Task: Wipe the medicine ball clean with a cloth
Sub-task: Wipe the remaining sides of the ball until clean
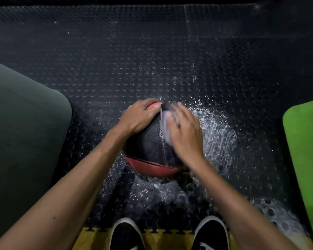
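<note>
While the left hand (139,114) lies flat on the medicine ball (152,145), the right hand (185,134) (blurred) presses the cloth (165,123) on it; mats flank the floor.

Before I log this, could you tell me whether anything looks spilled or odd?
Yes: white powder is scattered over the black studded floor mat, thickest right of the medicine ball, and smeared into streaks there.

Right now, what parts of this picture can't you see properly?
All from the head view:
- Cloth: mostly hidden under the right hand and blurred, so its size and shape are unclear.
- Right hand: motion-blurred; its grip is unclear.
- Medicine ball: far side and underside hidden, its top covered by the left hand.
- Shoes: cut off by the bottom edge.
- Green mat: cut off by the right edge.
</note>
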